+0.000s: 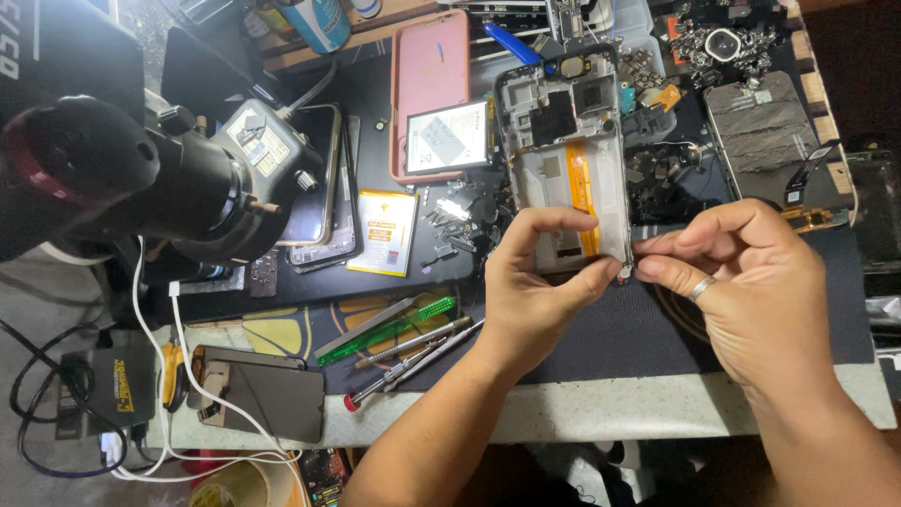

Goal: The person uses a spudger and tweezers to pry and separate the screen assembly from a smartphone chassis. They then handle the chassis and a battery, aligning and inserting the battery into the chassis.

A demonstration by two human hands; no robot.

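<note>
An opened phone body with a grey inner frame, bare circuit parts at its top and an orange flex ribbon down its middle is held upright over the dark work mat. My left hand grips its lower edge, thumb and fingers wrapped round the bottom. My right hand, with a ring on one finger, pinches the phone's lower right corner with its fingertips.
A black microscope juts in at the left. A pink phone case, two flat batteries, loose phones, screwdrivers and a green tool lie on the bench. White cables hang at the front left. A parts heap sits at back right.
</note>
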